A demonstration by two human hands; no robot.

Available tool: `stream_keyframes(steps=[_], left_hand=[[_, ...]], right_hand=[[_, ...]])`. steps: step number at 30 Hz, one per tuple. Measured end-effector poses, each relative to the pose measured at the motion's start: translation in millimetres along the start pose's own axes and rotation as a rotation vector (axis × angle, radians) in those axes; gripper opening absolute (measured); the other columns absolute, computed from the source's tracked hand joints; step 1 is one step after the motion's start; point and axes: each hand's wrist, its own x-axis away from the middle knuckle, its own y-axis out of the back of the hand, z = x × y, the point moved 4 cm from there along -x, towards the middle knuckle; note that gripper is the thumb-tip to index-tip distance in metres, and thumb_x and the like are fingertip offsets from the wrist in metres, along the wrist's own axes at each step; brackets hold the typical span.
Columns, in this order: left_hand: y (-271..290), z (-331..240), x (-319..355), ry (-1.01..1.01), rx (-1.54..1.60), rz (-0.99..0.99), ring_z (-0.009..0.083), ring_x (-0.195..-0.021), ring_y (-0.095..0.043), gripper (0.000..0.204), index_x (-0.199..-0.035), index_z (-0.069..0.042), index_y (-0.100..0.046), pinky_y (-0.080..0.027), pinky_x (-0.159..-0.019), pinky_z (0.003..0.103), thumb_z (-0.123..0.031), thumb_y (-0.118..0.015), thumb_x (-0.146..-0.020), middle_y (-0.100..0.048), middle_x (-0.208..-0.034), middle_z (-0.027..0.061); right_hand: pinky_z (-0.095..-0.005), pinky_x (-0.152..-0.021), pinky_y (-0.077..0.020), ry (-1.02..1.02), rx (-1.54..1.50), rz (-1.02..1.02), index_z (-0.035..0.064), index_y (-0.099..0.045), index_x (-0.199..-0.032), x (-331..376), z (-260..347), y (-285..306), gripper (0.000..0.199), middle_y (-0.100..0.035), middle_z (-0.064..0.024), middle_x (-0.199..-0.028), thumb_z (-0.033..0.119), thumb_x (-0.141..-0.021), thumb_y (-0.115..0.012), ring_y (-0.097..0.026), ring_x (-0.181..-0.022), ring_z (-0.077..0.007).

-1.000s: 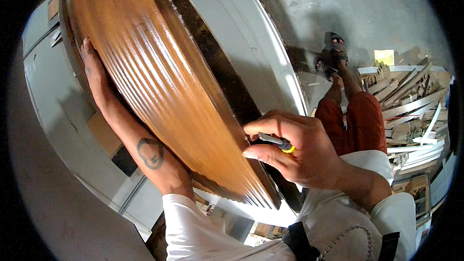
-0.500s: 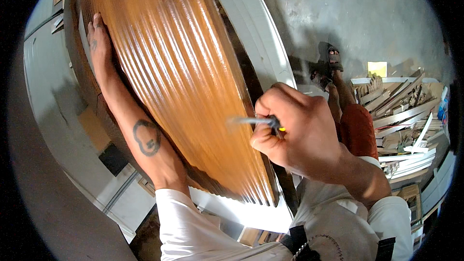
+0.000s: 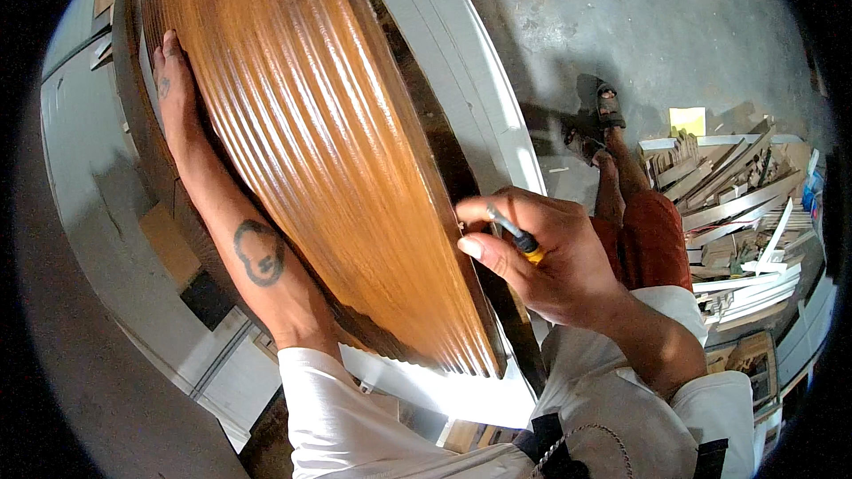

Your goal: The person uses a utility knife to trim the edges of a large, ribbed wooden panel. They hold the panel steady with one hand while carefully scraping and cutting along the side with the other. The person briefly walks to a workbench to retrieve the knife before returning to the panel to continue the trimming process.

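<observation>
A long glossy brown wooden panel [image 3: 319, 151] with ribbed grooves runs from the top of the view down to my chest. My left hand [image 3: 173, 89] lies flat against its far left edge, fingers stretched out, steadying it. My right hand [image 3: 541, 253] grips a small tool with a yellow-and-black handle [image 3: 524, 241], its metal tip pointing at the panel's right edge. My thumb and forefinger pinch close to that edge.
A white frame [image 3: 461, 80] lies under the panel on the right. My legs in orange trousers [image 3: 652, 239] and sandals stand on the grey concrete floor. A heap of white and wooden offcuts [image 3: 745, 204] sits at the right. White boards [image 3: 106, 213] lie at the left.
My right hand has moved left to the panel's right edge and turned the tool's tip toward it. My left hand has stayed pressed on the panel's far edge.
</observation>
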Motion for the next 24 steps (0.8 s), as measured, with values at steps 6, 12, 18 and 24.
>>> stream_keyframes(steps=[6,12,18,24], left_hand=[[-0.1,-2.2,4.3,0.006,-0.012,-0.009,0.0335,-0.128,-0.047,0.072,-0.140,0.003,-0.044,-0.036,-0.107,0.040,-0.055,-0.039,-0.098,-0.046,-0.142,0.0241],[1.6,-3.0,4.5,0.012,-0.016,0.005,0.0337,-0.129,-0.047,0.073,-0.141,0.003,-0.044,-0.036,-0.107,0.040,-0.056,-0.039,-0.098,-0.046,-0.142,0.0244],[2.9,2.0,-5.6,-0.003,-0.008,0.010,0.0338,-0.129,-0.047,0.073,-0.141,0.003,-0.043,-0.036,-0.107,0.040,-0.056,-0.040,-0.098,-0.045,-0.142,0.0247],[0.3,10.9,-18.7,-0.011,0.016,0.044,0.0340,-0.129,-0.047,0.074,-0.141,0.003,-0.043,-0.036,-0.107,0.040,-0.056,-0.040,-0.098,-0.045,-0.142,0.0250]], right_hand=[[-0.0315,-0.056,-0.0484,0.221,0.227,0.001,0.0016,-0.062,-0.089,-8.7,18.4,2.1,0.011,-0.061,-0.0104,-0.076,0.001,-0.078,-0.066,-0.062,-0.063,-0.0206],[-0.0382,-0.052,-0.0470,0.132,0.191,-0.168,0.0039,-0.055,-0.083,-11.4,2.0,9.5,0.016,-0.058,-0.0124,-0.070,0.010,-0.076,-0.069,-0.061,-0.059,-0.0295],[-0.0331,-0.058,-0.0470,-0.281,-0.076,0.243,0.0007,-0.063,-0.088,11.2,-19.2,4.9,0.022,-0.064,-0.0124,-0.073,0.022,-0.093,-0.066,-0.059,-0.062,-0.0177],[-0.0203,-0.050,-0.0418,-0.121,-0.224,-0.035,0.0008,-0.064,-0.117,-15.1,-4.6,3.2,0.025,-0.065,-0.0008,-0.080,0.014,-0.096,-0.062,-0.052,-0.055,-0.0037]])
